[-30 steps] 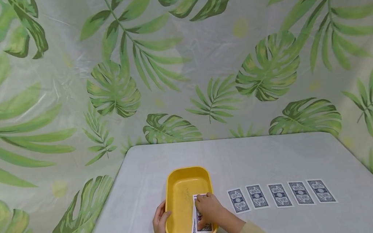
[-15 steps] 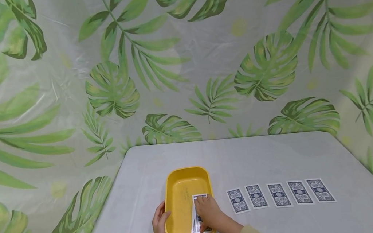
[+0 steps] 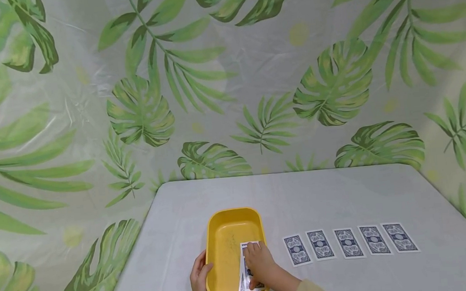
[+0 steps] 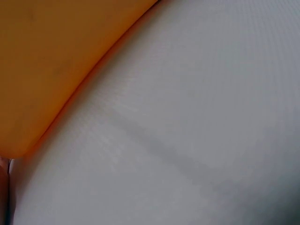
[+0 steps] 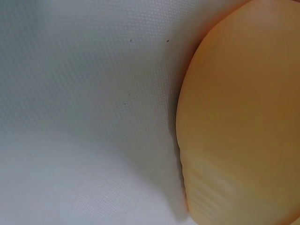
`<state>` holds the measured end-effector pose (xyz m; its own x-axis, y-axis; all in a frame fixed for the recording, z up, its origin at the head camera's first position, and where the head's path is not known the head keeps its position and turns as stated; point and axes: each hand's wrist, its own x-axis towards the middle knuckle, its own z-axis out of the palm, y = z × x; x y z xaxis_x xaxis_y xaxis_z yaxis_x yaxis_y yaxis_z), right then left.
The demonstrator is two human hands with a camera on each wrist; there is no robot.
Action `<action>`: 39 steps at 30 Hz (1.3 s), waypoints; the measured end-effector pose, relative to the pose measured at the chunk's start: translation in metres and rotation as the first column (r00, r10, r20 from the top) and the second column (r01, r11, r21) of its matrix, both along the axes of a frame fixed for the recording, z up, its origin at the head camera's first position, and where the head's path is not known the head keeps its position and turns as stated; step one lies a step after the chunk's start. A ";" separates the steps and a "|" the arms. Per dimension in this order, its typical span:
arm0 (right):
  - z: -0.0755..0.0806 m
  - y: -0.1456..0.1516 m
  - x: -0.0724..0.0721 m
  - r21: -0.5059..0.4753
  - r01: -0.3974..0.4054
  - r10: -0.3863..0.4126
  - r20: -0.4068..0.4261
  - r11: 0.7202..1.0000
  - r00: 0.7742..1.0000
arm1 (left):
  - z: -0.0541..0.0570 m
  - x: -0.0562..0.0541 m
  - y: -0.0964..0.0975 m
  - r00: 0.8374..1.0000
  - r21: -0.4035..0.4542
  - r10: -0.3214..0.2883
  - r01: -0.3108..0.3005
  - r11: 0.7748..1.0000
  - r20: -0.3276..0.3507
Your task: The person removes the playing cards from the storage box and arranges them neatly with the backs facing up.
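A yellow plastic tray (image 3: 224, 237) stands on the table in the head view. My left hand (image 3: 200, 280) holds its left side, thumb on the rim and fingers outside. Inside the tray, along its right side, lies a small overlapping pile of blue-backed playing cards (image 3: 247, 274). Reaching over the right rim, my right hand (image 3: 261, 261) grips the upper card of the pile, with bent fingers toward its far end and the thumb near its lower end. The palm hides much of the pile. Neither wrist view shows the cards, only the tray's outer wall (image 5: 239, 108) and cloth.
To the right of the tray, several face-down playing cards (image 3: 349, 243) lie spaced in a row on the white tablecloth (image 3: 303, 199). A leaf-patterned sheet (image 3: 260, 79) hangs behind the table and down its sides.
Both hands stay at the tray and the pile, with only a tiny shift of the right hand and wrist. The row of cards is the same.
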<state>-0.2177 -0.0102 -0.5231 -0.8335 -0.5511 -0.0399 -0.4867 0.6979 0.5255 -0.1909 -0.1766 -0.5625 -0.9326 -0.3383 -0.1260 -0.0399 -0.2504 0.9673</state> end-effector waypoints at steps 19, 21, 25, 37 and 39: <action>0.007 0.003 0.015 -0.346 -0.067 0.121 0.136 0.936 0.983 | 0.001 0.001 0.000 1.000 0.008 -0.005 0.005 1.000 0.007; 0.009 0.002 0.016 -0.413 -0.040 0.132 0.196 0.910 0.972 | 0.001 0.001 0.000 1.000 0.005 -0.008 0.008 1.000 -0.003; 0.012 0.001 0.019 -0.519 0.024 0.152 0.293 0.854 0.944 | 0.000 0.001 -0.001 1.000 -0.001 -0.007 0.007 1.000 -0.019; 0.008 -0.001 0.022 -0.592 0.005 0.168 0.237 0.806 0.957 | 0.001 0.001 0.000 1.000 -0.015 0.000 0.000 1.000 -0.002; 0.007 0.000 0.022 -0.598 -0.029 0.174 0.187 0.801 0.967 | 0.002 0.001 0.000 1.000 -0.011 -0.002 0.002 1.000 0.000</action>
